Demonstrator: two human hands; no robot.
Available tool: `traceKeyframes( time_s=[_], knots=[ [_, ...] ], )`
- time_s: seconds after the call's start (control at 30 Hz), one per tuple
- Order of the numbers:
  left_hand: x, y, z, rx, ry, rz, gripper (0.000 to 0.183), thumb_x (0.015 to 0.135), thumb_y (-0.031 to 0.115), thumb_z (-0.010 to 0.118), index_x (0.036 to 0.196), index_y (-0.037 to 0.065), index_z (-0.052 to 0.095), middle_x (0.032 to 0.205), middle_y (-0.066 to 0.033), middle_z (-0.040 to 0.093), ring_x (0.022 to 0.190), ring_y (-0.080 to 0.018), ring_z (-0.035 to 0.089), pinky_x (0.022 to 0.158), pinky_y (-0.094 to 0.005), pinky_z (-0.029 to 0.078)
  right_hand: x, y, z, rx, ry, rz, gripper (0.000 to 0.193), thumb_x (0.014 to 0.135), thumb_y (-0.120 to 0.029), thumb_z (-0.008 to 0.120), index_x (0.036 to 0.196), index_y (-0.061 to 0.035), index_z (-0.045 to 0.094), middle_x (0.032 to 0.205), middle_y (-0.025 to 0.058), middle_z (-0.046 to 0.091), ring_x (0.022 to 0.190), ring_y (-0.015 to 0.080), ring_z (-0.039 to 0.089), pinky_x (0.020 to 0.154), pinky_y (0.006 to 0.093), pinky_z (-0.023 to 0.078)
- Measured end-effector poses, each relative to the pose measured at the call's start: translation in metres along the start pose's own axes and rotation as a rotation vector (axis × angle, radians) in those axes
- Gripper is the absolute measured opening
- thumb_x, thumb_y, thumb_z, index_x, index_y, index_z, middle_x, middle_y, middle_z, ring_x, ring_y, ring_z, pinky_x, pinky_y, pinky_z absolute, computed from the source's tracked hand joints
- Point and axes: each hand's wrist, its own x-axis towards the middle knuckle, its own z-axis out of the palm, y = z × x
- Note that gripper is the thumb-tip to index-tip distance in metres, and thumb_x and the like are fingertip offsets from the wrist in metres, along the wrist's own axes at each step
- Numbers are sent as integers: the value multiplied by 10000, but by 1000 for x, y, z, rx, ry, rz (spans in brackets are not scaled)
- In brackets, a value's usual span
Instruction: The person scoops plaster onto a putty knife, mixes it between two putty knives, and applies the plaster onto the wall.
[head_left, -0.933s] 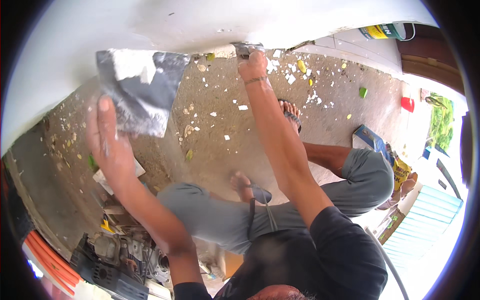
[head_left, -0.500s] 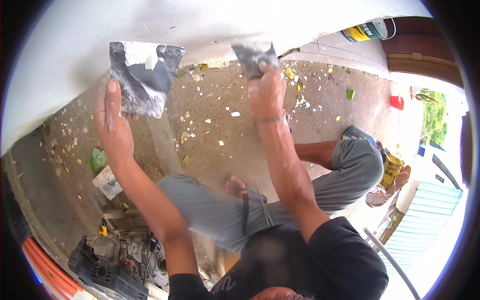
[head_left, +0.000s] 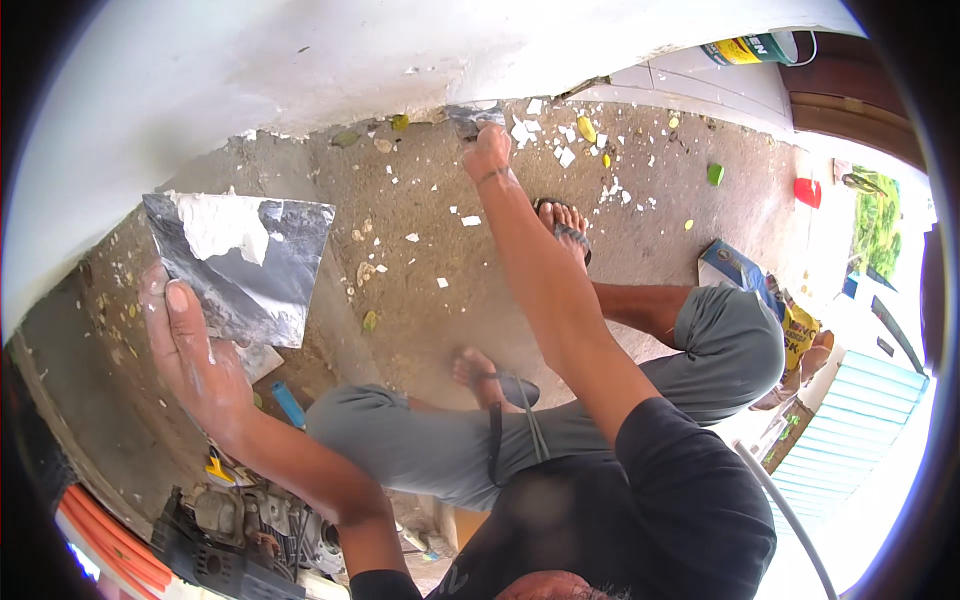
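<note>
My left hand [head_left: 205,370] grips a dark, square, flat plate [head_left: 275,290] by its left edge, the thumb on top and the other fingers partly hidden. A thick lump of white putty [head_left: 220,225] sits toward the plate's far side, with thinner smears across the rest. Farther off, my right hand [head_left: 487,152] is closed around a putty knife, its handle mostly hidden by the fingers. The putty knife's grey blade [head_left: 474,117] is at the lower edge of the white wall [head_left: 380,60], where the wall meets the ground.
White flakes [head_left: 567,157] and leaves litter the concrete floor [head_left: 420,300]. My sandalled foot [head_left: 568,228] stands near the right forearm. Machine parts [head_left: 240,530] and orange pipes [head_left: 115,540] lie at lower left. A paint bucket [head_left: 755,49] stands far right, a yellow bag [head_left: 800,330] nearer.
My left hand has come nearer and leftward with the plate. The right hand has moved left with the putty knife, down to the wall's bottom edge. One foot is now uncovered.
</note>
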Motion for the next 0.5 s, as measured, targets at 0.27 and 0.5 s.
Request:
traceKeyframes(
  time_s=[0.27,0.5],
  knots=[
    [4,34,44,-245,-15,-224,495,944,368,587,1257,-14,568,1210,-107,565,1063,-173,520,900,-268,414,-34,-33,25,363,-79,71,298,874,108,430,1170,76,452,1167,195,522,1056,346,575,945,514,499],
    [18,36,56,-161,-135,-123,578,941,491,543,1265,13,563,1097,-88,590,946,-153,533,793,-282,442,-100,-98,55,410,-125,77,254,900,101,397,1140,44,456,1147,194,506,1030,322,557,986,495,473]
  ],
)
